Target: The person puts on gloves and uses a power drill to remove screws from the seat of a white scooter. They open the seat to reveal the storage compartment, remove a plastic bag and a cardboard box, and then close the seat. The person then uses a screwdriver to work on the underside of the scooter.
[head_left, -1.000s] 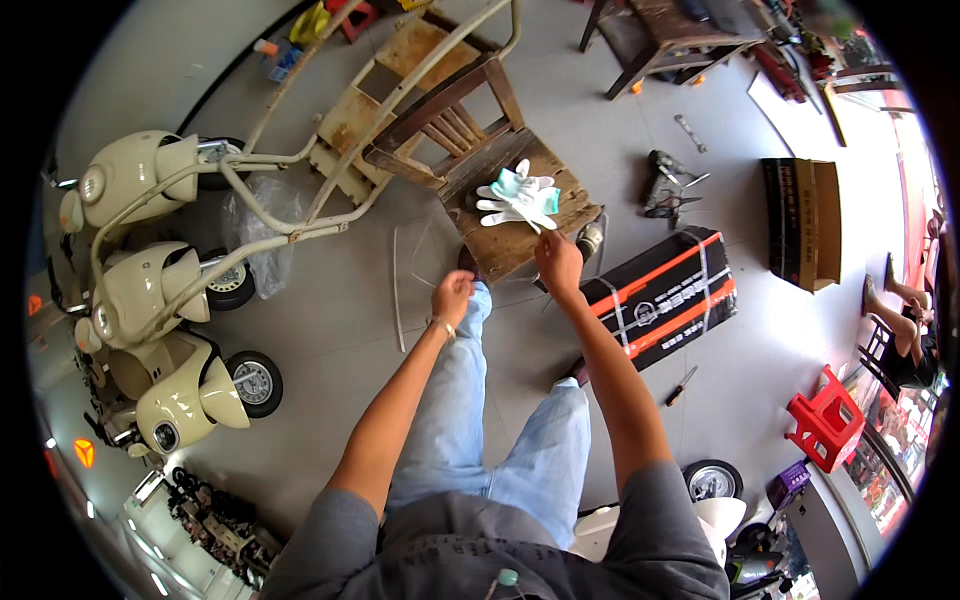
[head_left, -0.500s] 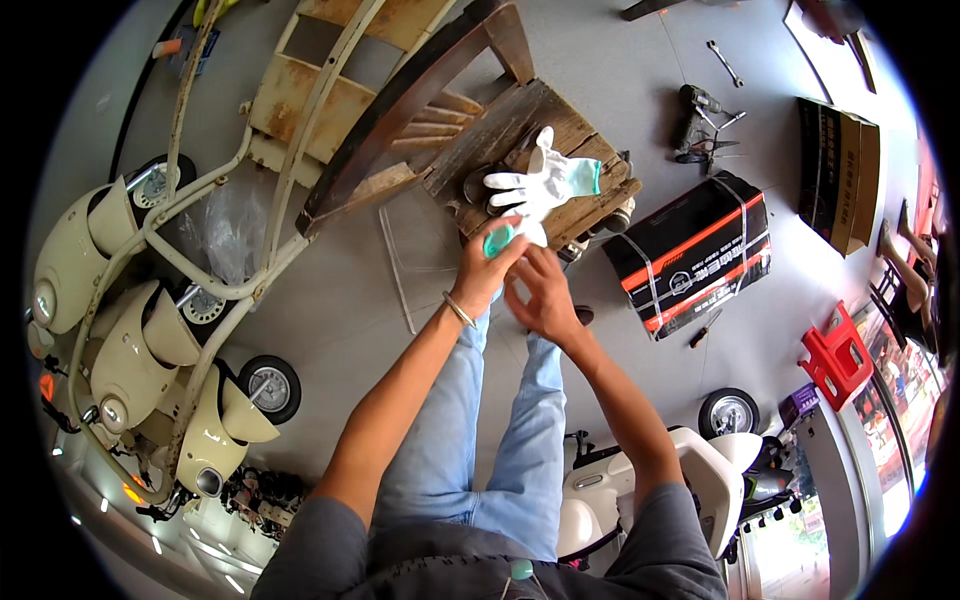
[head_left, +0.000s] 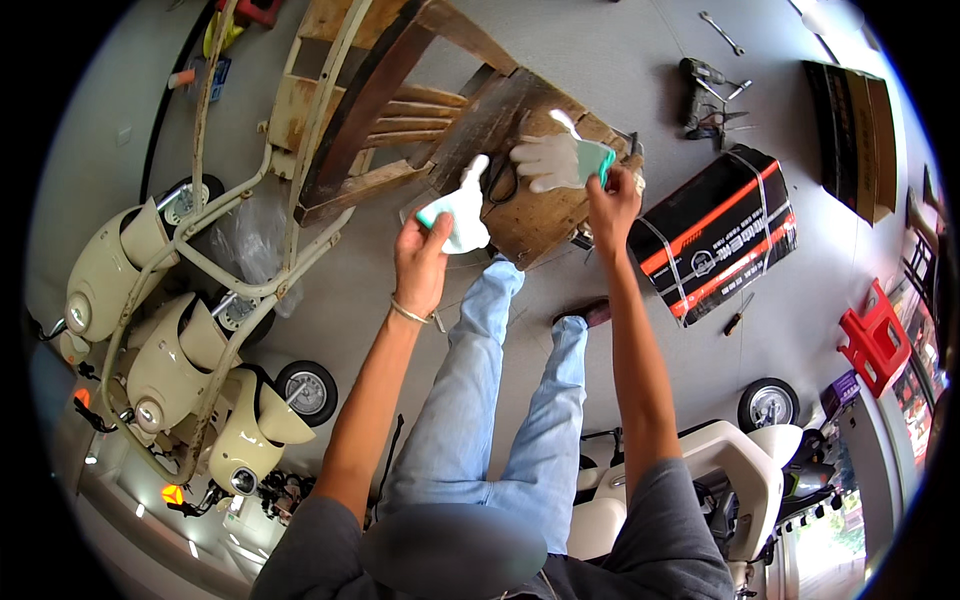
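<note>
Gloves, one to each hand: the left hand (head_left: 420, 255) has its fingers closed around the teal cuff of a white work glove (head_left: 460, 210), which stands up from the grip with its fingers pointing away from the person, while the right hand (head_left: 612, 200) pinches the teal cuff of a second white glove (head_left: 555, 160) that lies flat on the wooden stool (head_left: 530, 215), fingers spread toward the left. Both gloves sit above the stool's worn seat (the one in the left hand is lifted clear of it, just off the near-left corner). A pair of dark-handled scissors (head_left: 503, 180) lies on the seat between the two gloves.

Below the hands the person's legs in light blue jeans (head_left: 500, 400) run down toward the grey floor (head_left: 350, 300), with a dark shoe showing near the right forearm. Just right of the stool stands a black box with orange stripes and white straps (head_left: 715, 235). A cordless drill (head_left: 705, 95) and a wrench (head_left: 720, 32) lie on the floor beyond it. To the left, a cream tubular frame (head_left: 250, 270) leans beside the stool, and cream scooter front panels (head_left: 160, 340) with small wheels are grouped near the left edge. A red plastic stool (head_left: 875, 335) stands well off to the right.
</note>
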The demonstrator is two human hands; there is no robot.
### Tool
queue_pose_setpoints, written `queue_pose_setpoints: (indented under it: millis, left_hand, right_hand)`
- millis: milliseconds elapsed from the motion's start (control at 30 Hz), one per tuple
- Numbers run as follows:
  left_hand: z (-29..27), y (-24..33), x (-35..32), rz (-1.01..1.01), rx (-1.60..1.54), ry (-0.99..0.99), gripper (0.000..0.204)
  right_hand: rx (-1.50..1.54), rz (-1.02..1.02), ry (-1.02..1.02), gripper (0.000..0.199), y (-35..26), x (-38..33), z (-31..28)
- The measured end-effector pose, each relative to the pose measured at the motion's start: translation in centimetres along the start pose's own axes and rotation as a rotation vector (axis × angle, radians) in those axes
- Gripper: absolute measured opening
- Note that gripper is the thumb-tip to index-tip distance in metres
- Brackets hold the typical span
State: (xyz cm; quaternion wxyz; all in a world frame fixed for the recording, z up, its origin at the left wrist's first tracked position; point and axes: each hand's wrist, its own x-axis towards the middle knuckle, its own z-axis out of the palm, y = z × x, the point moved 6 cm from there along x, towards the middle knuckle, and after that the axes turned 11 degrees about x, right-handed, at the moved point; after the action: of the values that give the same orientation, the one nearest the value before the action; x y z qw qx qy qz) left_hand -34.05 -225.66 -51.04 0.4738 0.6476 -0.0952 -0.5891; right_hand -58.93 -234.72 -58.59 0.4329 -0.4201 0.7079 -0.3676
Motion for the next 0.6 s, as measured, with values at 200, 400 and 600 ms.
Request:
queue_pose_setpoints:
  millis: [200,400,600]
  left_hand:
    - [10.4,4.8,-10.7,0.733,1.062,0.042,0.03]
    - [20.5,1.8,-22.6,0.934,1.096,-0.259,0.041]
    - [24.4,0.2,-32.1,1.082,1.147,-0.46,0.037]
  right_hand:
    - [0.211,-0.058,-0.127,0.022,-9.0,-12.8,-8.7]
    - [0.657,0.118,0.044,0.031,-10.0,-20.1,-19.0]
    - [0.759,0.101,0.246,0.027,-8.6,-25.8,-31.4]
